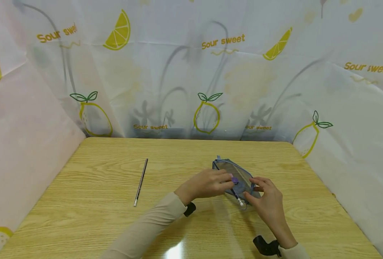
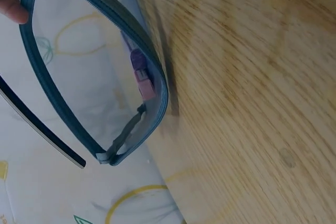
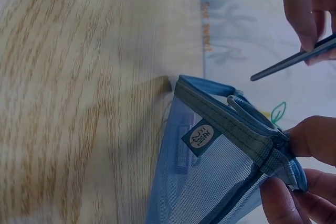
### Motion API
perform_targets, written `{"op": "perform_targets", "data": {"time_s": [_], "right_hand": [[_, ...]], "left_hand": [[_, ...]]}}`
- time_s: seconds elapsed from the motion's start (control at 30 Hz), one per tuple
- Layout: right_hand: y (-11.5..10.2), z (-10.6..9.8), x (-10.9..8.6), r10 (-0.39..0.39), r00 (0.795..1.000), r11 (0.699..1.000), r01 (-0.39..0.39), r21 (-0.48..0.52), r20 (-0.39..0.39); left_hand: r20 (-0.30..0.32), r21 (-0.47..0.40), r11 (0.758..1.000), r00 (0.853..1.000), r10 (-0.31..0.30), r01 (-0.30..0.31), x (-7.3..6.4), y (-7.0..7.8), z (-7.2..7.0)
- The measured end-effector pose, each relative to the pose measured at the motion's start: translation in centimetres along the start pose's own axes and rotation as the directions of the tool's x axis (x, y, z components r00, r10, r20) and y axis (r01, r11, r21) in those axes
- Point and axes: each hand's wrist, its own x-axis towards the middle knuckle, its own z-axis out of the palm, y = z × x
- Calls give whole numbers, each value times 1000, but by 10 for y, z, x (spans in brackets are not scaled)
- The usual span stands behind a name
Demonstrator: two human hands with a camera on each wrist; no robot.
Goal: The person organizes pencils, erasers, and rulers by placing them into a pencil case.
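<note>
A blue mesh zip pouch (image 1: 240, 173) lies on the table with its zip undone and its mouth spread. My right hand (image 1: 270, 201) pinches the pouch's rim at one end, thumb and fingers on either side of the zip edge. Over the mouth, my left hand (image 1: 207, 183) holds a dark pencil (image 1: 235, 194) with a white eraser end; its other tip shows in the right wrist view, apart from the pouch (image 3: 210, 145). Inside the pouch sits a small purple and pink thing (image 2: 140, 74), its kind unclear. A second dark pencil (image 1: 141, 182) lies left of my hands.
The wooden table (image 1: 97, 172) reaches back to a pale cloth backdrop (image 1: 165, 79) printed with lemons, which also stands along both sides. Black wrist camera mounts (image 1: 266, 246) sit under both wrists, near the tabletop.
</note>
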Motion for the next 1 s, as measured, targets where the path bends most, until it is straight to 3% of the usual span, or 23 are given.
{"op": "perform_targets", "data": {"time_s": [0.27, 0.53, 0.73, 1.0], "right_hand": [[-1, 0, 0, 7, 1000, 1000, -7, 0, 5], [-1, -2, -1, -7, 1000, 1000, 7, -7, -2], [0, -1, -1, -21, 1000, 1000, 21, -17, -14], [-1, -2, -1, 17, 1000, 1000, -17, 8, 19]], "left_hand": [[50, -20, 1000, 999, -12, 13, 3, 5, 10], [50, -33, 998, 998, -43, 45, 5, 4, 21], [50, -35, 994, 994, -97, 99, 5, 4, 28], [78, -44, 986, 984, -158, 161, 5, 5, 33]]}}
